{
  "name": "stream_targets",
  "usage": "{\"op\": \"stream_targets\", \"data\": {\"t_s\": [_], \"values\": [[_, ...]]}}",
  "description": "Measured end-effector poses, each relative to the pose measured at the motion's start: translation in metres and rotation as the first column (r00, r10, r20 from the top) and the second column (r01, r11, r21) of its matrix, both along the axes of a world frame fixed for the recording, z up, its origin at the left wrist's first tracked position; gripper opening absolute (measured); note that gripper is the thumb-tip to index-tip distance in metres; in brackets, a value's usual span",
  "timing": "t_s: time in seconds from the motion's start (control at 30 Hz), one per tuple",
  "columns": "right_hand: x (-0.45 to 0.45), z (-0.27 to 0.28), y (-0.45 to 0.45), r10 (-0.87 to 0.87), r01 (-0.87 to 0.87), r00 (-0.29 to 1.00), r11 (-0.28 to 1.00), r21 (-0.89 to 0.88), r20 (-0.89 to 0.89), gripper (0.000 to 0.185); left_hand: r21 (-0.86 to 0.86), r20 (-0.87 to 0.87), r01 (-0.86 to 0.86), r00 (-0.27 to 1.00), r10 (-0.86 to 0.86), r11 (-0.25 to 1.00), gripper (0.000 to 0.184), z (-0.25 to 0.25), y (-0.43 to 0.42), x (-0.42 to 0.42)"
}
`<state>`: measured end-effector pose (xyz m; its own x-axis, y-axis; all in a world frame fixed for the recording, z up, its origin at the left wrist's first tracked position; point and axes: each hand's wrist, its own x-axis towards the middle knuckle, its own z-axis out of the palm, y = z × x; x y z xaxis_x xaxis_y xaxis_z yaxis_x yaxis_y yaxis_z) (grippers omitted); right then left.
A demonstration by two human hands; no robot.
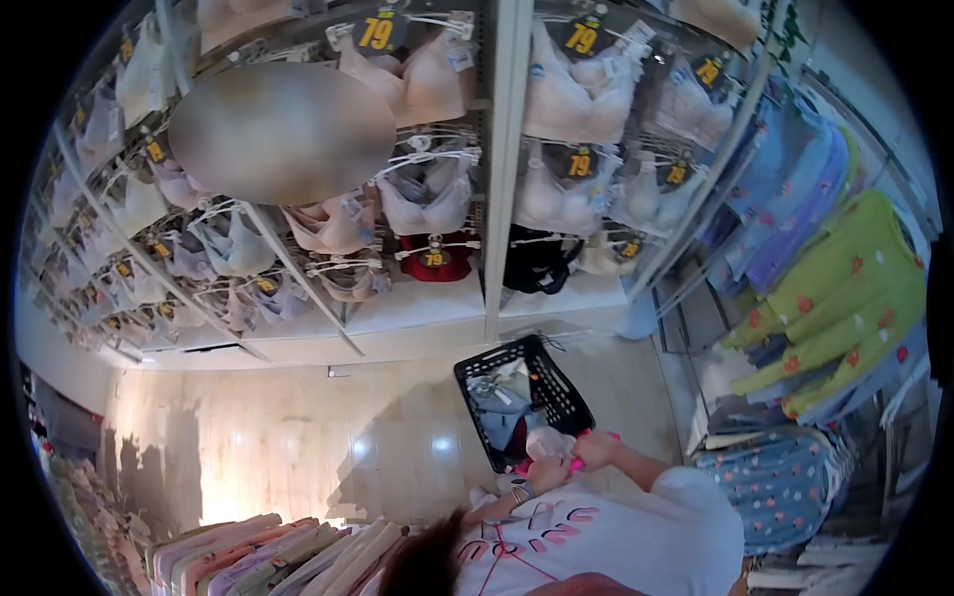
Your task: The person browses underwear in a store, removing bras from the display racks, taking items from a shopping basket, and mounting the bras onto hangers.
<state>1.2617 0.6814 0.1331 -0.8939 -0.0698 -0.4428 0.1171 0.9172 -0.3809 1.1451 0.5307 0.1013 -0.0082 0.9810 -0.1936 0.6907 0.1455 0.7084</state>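
A black plastic shopping basket stands tilted in view on the floor before me, with folded grey-blue and dark red clothes inside. At its near end, my left hand, with a bracelet at the wrist, is closed at a pale pink garment. My right hand is close beside it, fingers curled around a bright pink bar. More of that pink shows between the hands; whether it is a basket handle or a hanger I cannot tell. My white printed T-shirt fills the bottom.
Bras hang in rows on the wall racks ahead, above a white ledge. Pyjamas, including a green set, hang on the right. A rail of pale clothes stands at lower left, beside the wooden floor.
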Motion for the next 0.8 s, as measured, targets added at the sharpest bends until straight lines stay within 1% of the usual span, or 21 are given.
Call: {"op": "stream_targets", "data": {"t_s": [0.03,0.1,0.13,0.2,0.23,0.3,0.37,0.43,0.53,0.6,0.63,0.73,0.8], "values": [[-0.003,0.004,0.003,0.020,-0.024,0.996,0.999,0.045,0.082,0.022,0.074,-0.026,0.016,1.000,-0.014,0.997,0.036,-0.015,0.001,0.010],[-0.001,-0.021,0.018,0.117,-0.114,0.991,0.992,0.059,-0.057,0.021,0.216,-0.085,0.042,0.996,-0.024,0.976,0.039,-0.074,0.006,0.018],[-0.002,-0.028,0.024,0.174,-0.166,0.977,0.984,0.071,-0.126,0.021,0.256,-0.134,0.054,0.991,-0.020,0.965,0.038,-0.085,0.009,0.018],[-0.001,-0.038,0.039,0.249,-0.230,0.958,0.964,0.136,-0.143,0.021,0.337,-0.222,0.068,0.975,0.009,0.939,0.036,-0.098,0.019,0.023],[0.000,-0.037,0.046,0.294,-0.268,0.945,0.948,0.173,-0.143,0.021,0.117,-0.184,0.065,0.982,-0.043,0.991,0.037,-0.077,0.027,0.024],[0.003,-0.042,0.065,0.317,-0.294,0.924,0.947,0.130,-0.216,0.022,-0.027,-0.134,0.025,0.991,-0.029,0.999,0.036,-0.051,0.041,0.027],[-0.003,-0.039,0.077,0.345,-0.329,0.900,0.939,0.101,-0.268,0.023,-0.012,-0.113,-0.066,0.991,0.065,0.998,0.036,-0.044,0.050,0.029],[-0.015,-0.033,0.088,0.370,-0.368,0.873,0.927,0.070,-0.317,0.024,-0.009,-0.089,-0.178,0.980,0.176,0.984,0.036,-0.048,0.063,0.028],[-0.029,-0.033,0.107,0.466,-0.457,0.840,0.884,0.103,-0.278,0.025,-0.037,-0.042,-0.350,0.936,0.348,0.936,0.036,-0.047,0.080,0.036],[-0.037,-0.041,0.122,0.502,-0.491,0.744,0.858,0.148,-0.442,0.025,-0.067,0.000,-0.479,0.877,0.480,0.875,0.036,-0.041,0.088,0.041],[-0.042,-0.041,0.124,0.444,-0.418,0.791,0.895,0.158,-0.421,0.025,-0.076,0.018,-0.539,0.840,0.542,0.839,0.036,-0.038,0.091,0.038],[-0.071,-0.042,0.135,0.485,-0.460,0.840,0.875,0.154,-0.245,0.025,-0.135,0.116,-0.736,0.653,0.749,0.663,0.036,-0.017,0.097,0.037],[-0.094,-0.043,0.144,0.548,-0.524,0.815,0.836,0.165,-0.188,0.024,-0.067,0.162,-0.844,0.517,0.841,0.532,0.036,-0.015,0.106,0.034]]}}
